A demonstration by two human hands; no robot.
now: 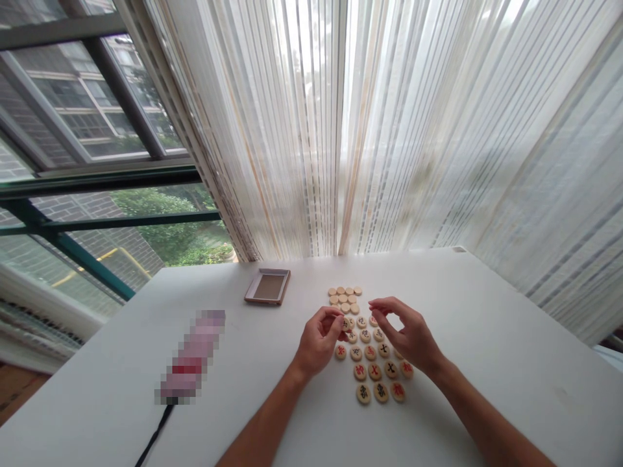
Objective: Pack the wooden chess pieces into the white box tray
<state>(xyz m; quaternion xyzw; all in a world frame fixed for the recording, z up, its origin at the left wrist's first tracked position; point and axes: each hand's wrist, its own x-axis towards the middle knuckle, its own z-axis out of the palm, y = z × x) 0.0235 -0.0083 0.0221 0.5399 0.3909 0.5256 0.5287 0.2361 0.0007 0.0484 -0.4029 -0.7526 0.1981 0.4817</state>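
Note:
Several round wooden game discs [374, 371] with red or black characters lie in rows on the white table [487, 363]. Farther back, a cluster of blank-sided discs [344, 298] lies face down. My left hand [318, 340] hovers at the left of the rows, its fingers pinched on one disc [345, 323] that shows a dark character. My right hand [406, 331] hovers over the right of the rows, fingers curled and thumb near the fingertips; I see nothing in it.
A small shallow brown box [268, 287] lies behind and left of the discs. A blurred pink object [192, 357] with a black cord [153, 438] rests at the left. Striped sheer curtains [389, 130] hang behind the table, with a window [87, 162] at left.

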